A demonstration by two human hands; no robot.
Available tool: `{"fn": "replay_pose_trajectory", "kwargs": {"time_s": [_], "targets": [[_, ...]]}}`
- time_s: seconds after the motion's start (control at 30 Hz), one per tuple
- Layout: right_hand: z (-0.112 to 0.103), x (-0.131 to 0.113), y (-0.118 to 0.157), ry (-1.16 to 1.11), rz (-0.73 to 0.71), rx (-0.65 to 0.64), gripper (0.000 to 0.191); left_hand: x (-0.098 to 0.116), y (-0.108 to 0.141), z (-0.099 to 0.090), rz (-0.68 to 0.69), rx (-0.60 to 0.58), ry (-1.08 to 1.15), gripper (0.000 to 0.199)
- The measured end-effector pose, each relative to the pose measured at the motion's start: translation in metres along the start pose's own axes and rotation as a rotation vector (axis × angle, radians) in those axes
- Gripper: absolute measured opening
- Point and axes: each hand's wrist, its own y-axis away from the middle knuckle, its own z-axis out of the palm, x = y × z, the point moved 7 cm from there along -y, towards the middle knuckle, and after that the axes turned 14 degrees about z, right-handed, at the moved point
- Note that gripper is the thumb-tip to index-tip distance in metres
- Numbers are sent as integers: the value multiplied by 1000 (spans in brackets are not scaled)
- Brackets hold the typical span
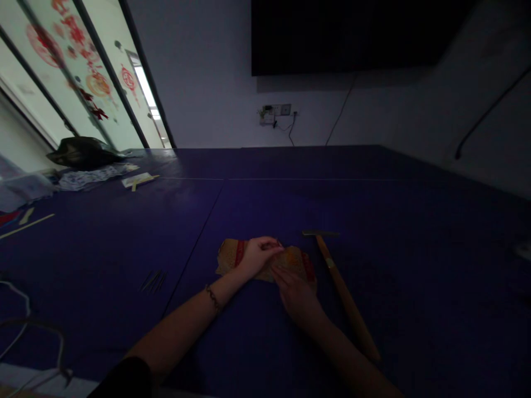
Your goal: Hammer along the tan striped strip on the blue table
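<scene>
A tan patterned piece with red bands, perhaps card or cloth (227, 257), lies on the dark blue table (257, 204). My left hand (258, 257) rests over its middle with thumb and fingertips pinched together. A tiny light spot shows at those fingertips, too small to name. My right hand (296, 293) lies on the right part of the piece, fingers stretched out and fairly flat, close beside the left fingertips. Just right of it a hammer (344, 293) with a wooden handle lies, its narrow metal head pointing away. Several thin dark nails (154, 281) lie left of my left forearm.
Pale cables (27, 315) loop at the near left edge. A dark bag (85, 152), crumpled clear plastic (91, 176) and a white item with yellow strips (139, 180) sit at the far left. A seam runs across the table. Beyond stands a wall with sockets (277, 112).
</scene>
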Motion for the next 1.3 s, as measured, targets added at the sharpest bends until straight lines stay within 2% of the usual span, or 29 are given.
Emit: {"fn": "replay_pose_trajectory", "kwargs": {"time_s": [0.1,0.2,0.33,0.73,0.87,1.07,1.3], "targets": [[2,-1,0,24,-5,18,44,-25,-3,19,-72,-58,39,22],[-1,-2,0,25,16,13,42,-38,2,24,-93,-101,-41,16],[-6,-2,-1,-4,49,-8,42,-35,5,24,-41,-147,-156,11],[-17,-5,0,-74,80,15,41,-45,3,34,-63,-223,-255,18],[-19,-6,-1,-96,82,0,44,-47,1,33,-46,-234,-316,21],[-18,-5,-3,-121,91,-6,43,-38,1,29,-8,-208,-376,20],[-16,-3,-3,-148,112,-66,44,-38,3,34,-45,-324,-448,22]]}}
